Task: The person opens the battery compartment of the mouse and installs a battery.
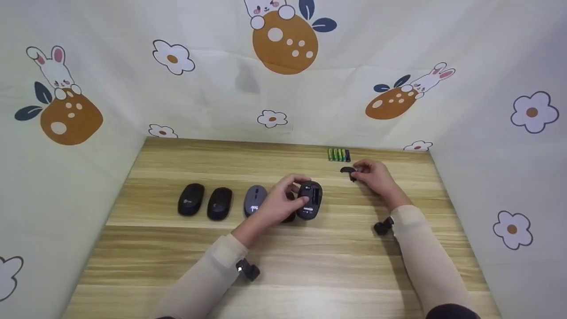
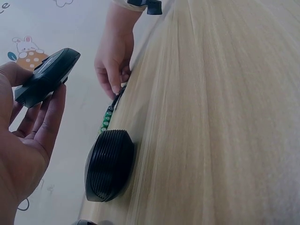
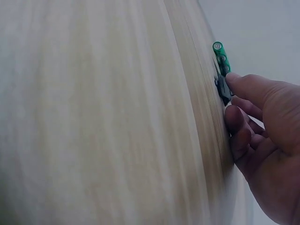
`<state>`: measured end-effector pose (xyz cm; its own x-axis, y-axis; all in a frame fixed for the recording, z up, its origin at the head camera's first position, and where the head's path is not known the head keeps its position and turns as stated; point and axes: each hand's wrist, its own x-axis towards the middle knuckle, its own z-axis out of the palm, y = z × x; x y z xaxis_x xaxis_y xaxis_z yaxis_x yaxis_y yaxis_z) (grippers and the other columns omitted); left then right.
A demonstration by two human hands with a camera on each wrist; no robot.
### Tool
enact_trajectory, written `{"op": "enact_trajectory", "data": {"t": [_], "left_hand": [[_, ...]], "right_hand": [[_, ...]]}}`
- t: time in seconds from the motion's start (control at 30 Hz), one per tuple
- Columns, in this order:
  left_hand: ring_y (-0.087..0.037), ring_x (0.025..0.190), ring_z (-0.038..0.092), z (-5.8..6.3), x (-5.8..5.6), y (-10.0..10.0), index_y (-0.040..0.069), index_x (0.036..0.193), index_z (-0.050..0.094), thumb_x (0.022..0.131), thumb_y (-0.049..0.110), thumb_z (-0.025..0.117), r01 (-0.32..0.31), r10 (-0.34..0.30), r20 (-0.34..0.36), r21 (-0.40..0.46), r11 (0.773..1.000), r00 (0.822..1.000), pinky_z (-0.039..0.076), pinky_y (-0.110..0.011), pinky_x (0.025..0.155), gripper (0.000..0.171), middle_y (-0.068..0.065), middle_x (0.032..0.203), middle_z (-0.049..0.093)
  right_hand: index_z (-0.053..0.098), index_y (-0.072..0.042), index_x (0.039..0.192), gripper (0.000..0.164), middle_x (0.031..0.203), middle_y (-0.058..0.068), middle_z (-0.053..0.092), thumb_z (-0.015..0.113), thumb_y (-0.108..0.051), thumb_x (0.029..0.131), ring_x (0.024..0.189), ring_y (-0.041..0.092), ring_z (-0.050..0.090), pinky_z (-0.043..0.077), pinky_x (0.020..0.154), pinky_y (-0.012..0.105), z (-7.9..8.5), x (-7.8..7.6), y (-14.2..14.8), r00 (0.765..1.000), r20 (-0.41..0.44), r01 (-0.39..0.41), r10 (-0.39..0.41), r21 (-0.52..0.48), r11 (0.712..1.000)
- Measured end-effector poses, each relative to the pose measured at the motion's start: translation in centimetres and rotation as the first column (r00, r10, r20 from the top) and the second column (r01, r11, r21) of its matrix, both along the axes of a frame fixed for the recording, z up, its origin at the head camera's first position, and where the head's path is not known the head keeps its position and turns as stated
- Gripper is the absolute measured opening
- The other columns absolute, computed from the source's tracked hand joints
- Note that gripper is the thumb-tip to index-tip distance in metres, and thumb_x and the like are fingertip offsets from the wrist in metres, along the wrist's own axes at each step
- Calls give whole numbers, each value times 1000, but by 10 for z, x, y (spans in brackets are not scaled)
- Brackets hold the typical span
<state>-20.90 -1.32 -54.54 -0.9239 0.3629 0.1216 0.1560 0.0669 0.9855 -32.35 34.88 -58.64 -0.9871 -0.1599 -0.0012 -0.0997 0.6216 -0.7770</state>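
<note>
I see two black oval mice (image 1: 191, 200), then a grey-blue mouse (image 1: 254, 198); my curled left hand (image 1: 280, 201) grips an overturned black mouse (image 1: 308, 206) above the wooden table (image 1: 336, 261); near green cylindrical batteries (image 1: 337, 154), my right hand (image 1: 375, 178) pinches a small curved black piece (image 1: 347, 170).

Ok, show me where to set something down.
Free: tabletop between the sleeves, and behind the mouse row, left of the batteries. Crowded: the row's right end, by the left hand, and by the black piece in the right hand.
</note>
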Motion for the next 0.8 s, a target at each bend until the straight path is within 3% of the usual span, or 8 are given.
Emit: {"op": "enact_trajectory", "data": {"t": [0.3,0.47,0.63,0.8], "left_hand": [[-25,109,66,1,0,0,13,141,68,95,7,80,0,0,3,-9,1000,1000,55,-45,93,48,-9,130,68],[-26,110,66,2,0,1,13,141,68,95,6,80,4,-4,1,-8,1000,1000,57,-44,92,48,-9,130,69],[-24,108,66,1,0,0,12,141,68,95,6,79,6,-6,2,-7,1000,1000,57,-40,89,48,-8,128,70],[-24,108,65,0,-1,0,12,142,68,95,6,79,12,-12,-3,-9,1000,1000,56,-42,89,49,-9,129,70]], "right_hand": [[75,4,126,29,105,14,73,77,-14,103,86,17,64,52,70,20,5,-3,-3,999,5,43,-43,-30,999],[69,0,137,36,114,15,68,72,-21,108,90,22,62,53,72,25,12,-10,-6,998,18,61,-61,3,998],[60,-4,151,45,124,17,64,67,-22,111,99,28,60,53,83,39,17,-22,-7,998,65,-13,10,45,999],[55,-1,156,50,126,20,65,66,-17,111,108,34,62,53,95,49,20,-35,-7,994,59,-101,96,99,990]]}}
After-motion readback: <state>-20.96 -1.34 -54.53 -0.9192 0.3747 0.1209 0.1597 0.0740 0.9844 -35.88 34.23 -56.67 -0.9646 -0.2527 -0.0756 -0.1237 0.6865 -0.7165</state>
